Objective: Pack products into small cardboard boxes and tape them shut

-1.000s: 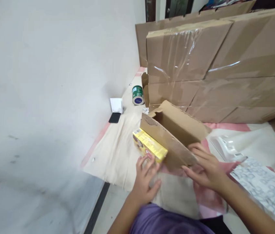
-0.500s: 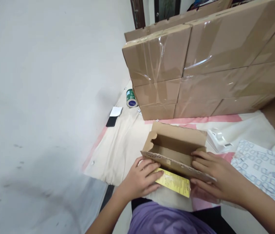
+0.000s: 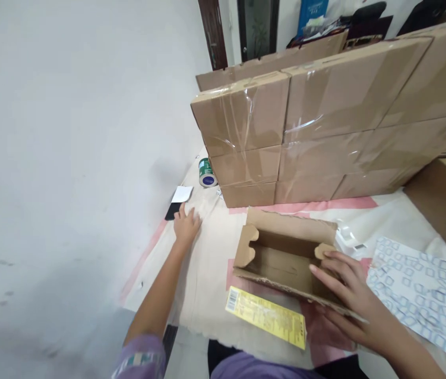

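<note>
My left hand (image 3: 186,225) is stretched out over the cloth at the far left, fingers apart, with a fingertip at a flat black object (image 3: 172,211). A small white paper (image 3: 182,193) lies partly over that object. An open cardboard box (image 3: 281,263), with nothing visible inside, stands tilted in front of me. My right hand (image 3: 347,292) grips its right end, fingers over the inner side and thumb outside the near wall. Just below the box lies a flat yellow printed piece (image 3: 266,317) with a barcode, touched by neither hand.
Taped cardboard boxes (image 3: 317,131) form a wall at the back. A green can (image 3: 207,173) lies at their left end. Beyond the right hand are a white device (image 3: 349,239) and a sheet with drawn squares (image 3: 408,289). Another carton (image 3: 444,200) stands far right.
My left hand has let go of the box and yellow piece and moved forward left to the black object. The box has tipped open toward me; my right hand stays on it.
</note>
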`<state>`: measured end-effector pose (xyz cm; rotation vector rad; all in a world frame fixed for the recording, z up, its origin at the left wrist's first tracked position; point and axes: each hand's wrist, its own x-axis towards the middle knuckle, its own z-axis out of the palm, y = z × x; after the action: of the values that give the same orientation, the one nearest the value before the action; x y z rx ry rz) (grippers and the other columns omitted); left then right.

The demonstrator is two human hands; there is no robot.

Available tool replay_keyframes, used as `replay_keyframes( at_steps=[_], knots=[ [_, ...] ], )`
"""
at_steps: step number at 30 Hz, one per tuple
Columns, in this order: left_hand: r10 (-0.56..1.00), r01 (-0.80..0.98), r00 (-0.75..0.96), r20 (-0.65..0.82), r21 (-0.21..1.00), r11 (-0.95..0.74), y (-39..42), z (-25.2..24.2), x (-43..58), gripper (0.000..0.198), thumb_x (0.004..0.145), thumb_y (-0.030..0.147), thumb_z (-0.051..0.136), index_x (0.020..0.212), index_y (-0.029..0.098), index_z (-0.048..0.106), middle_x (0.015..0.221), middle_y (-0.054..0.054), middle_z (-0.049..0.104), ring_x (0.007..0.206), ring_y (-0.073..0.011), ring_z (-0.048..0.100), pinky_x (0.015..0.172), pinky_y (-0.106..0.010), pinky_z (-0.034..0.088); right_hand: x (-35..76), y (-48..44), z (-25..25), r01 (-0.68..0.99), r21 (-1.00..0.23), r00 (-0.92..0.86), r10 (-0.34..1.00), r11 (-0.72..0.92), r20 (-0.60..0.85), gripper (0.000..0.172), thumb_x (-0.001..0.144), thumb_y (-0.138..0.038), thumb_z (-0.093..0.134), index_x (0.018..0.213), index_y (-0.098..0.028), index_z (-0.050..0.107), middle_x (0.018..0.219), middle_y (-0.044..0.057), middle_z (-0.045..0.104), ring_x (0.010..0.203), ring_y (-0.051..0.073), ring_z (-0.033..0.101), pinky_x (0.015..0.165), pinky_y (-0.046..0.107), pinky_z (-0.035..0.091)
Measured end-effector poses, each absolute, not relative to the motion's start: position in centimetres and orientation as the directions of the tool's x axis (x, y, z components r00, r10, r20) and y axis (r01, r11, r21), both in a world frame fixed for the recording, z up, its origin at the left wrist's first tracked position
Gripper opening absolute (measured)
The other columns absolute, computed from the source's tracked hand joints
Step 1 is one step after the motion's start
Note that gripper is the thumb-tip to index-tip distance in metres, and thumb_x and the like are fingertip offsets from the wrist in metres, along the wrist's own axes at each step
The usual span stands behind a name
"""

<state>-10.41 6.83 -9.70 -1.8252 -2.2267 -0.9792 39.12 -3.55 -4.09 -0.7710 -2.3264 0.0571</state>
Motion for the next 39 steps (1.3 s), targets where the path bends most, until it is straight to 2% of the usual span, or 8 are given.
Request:
replay_keyframes(
  at_steps=[3, 6, 15, 19, 23, 27, 33, 39],
  knots=[
    [0.853, 0.869, -0.391, 0.347, 0.444, 0.218, 13.0, -8.5, -12.9, 0.047, 0.093, 0.048, 0.054, 0.11, 0.008, 0.072, 0.157, -0.031, 0.043, 0.133, -0.0517, 0.042, 0.108, -0.073, 0.032, 38.4, -4.1, -4.5, 0.538, -0.242, -0.599, 0.568, 0.808, 0.564, 0.076, 0.088, -0.034, 0.068, 0.16, -0.029, 0.044, 0.134, 0.015, 0.064, 0.131, 0.039, 0.054, 0.093, 0.055, 0.06],
    [0.862, 0.849, -0.404, 0.305, 0.477, 0.229, 15.7, -7.3, -13.6, 0.046, 0.094, 0.051, 0.058, 0.114, 0.01, 0.068, 0.154, -0.027, 0.048, 0.14, -0.0463, 0.04, 0.114, -0.071, 0.029, 37.7, -4.6, -4.8, 0.558, -0.26, -0.564, 0.59, 0.788, 0.578, 0.075, 0.088, -0.033, 0.067, 0.159, -0.027, 0.044, 0.136, 0.015, 0.065, 0.131, 0.038, 0.056, 0.093, 0.053, 0.062],
    [0.96, 0.842, 0.099, 0.263, 0.492, -0.221, 13.8, -9.7, -5.6, 0.037, 0.084, 0.054, 0.066, 0.1, 0.022, 0.076, 0.145, -0.015, 0.064, 0.125, -0.0353, 0.062, 0.114, -0.053, 0.048, 36.5, -4.9, -5.8, 0.541, -0.424, -0.393, 0.664, 0.726, 0.636, 0.067, 0.089, -0.03, 0.066, 0.153, -0.027, 0.049, 0.127, 0.013, 0.068, 0.129, 0.036, 0.056, 0.095, 0.05, 0.06],
    [0.963, 0.81, 0.092, 0.253, 0.543, -0.22, 7.9, -9.4, -4.5, 0.039, 0.093, 0.053, 0.053, 0.091, 0.022, 0.077, 0.144, -0.017, 0.064, 0.134, -0.0379, 0.06, 0.116, -0.058, 0.047, 36.5, -4.7, -5.5, 0.529, -0.452, -0.415, 0.683, 0.719, 0.601, 0.062, 0.09, -0.034, 0.066, 0.149, -0.025, 0.051, 0.127, 0.013, 0.066, 0.13, 0.036, 0.053, 0.099, 0.05, 0.057],
    [0.962, 0.765, 0.177, 0.207, 0.586, -0.267, -4.6, -8.4, -3.6, 0.03, 0.097, 0.046, 0.055, 0.112, 0.032, 0.077, 0.123, -0.006, 0.077, 0.114, -0.0293, 0.074, 0.101, -0.044, 0.061, 37.3, -5.3, -5.2, 0.532, -0.402, -0.504, 0.66, 0.745, 0.557, 0.06, 0.089, -0.038, 0.066, 0.145, -0.023, 0.054, 0.125, 0.015, 0.062, 0.13, 0.038, 0.048, 0.101, 0.051, 0.053],
    [0.926, 0.706, 0.342, 0.157, 0.608, -0.364, -13.9, -9.1, 0.0, 0.058, 0.098, 0.046, 0.054, 0.155, 0.038, 0.05, 0.149, -0.008, 0.063, 0.135, -0.0315, 0.062, 0.109, -0.047, 0.058, 37.9, -5.8, -5.5, 0.568, -0.434, -0.371, 0.688, 0.7, 0.624, 0.054, 0.086, -0.043, 0.068, 0.133, -0.022, 0.052, 0.119, 0.015, 0.058, 0.126, 0.04, 0.047, 0.099, 0.057, 0.049],
    [0.969, 0.653, 0.248, 0.007, 0.738, -0.172, -16.9, -12.5, 3.8, 0.058, 0.097, 0.051, 0.054, 0.154, 0.044, 0.048, 0.122, -0.008, 0.078, 0.108, -0.0333, 0.077, 0.087, -0.047, 0.068, 36.8, -5.0, -5.5, 0.519, -0.496, -0.065, 0.61, 0.697, 0.79, 0.045, 0.091, -0.055, 0.06, 0.124, -0.027, 0.045, 0.108, 0.01, 0.049, 0.114, 0.038, 0.051, 0.099, 0.065, 0.047],
    [0.911, 0.627, 0.314, 0.268, 0.662, -0.411, -19.6, -11.9, 4.1, 0.092, 0.088, 0.04, 0.073, 0.163, 0.049, 0.022, 0.131, -0.005, 0.074, 0.113, -0.0328, 0.075, 0.09, -0.046, 0.067, 35.7, -4.8, -6.0, 0.529, -0.543, 0.043, 0.618, 0.653, 0.785, 0.047, 0.093, -0.055, 0.06, 0.127, -0.026, 0.044, 0.11, 0.01, 0.05, 0.113, 0.035, 0.053, 0.099, 0.061, 0.047]
  ],
)
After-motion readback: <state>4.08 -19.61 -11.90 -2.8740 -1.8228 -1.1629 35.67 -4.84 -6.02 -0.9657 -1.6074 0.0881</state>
